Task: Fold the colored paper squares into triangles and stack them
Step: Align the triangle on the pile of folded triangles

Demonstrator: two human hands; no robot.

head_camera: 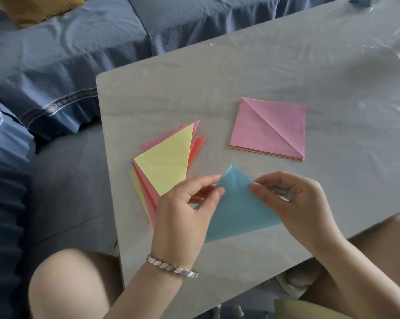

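A thin blue paper sheet (238, 210) is pinched by left hand (185, 203) and right hand (293, 203). It seems light, floppy, best gripped at corners.

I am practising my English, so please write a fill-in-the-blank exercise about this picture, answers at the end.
1. The left hand and the right hand both pinch a sheet of paper whose colour is ___.
2. The top triangle of the folded pile is ___.
3. The top sheet of the square stack is ___.
Answers: blue; yellow; pink.
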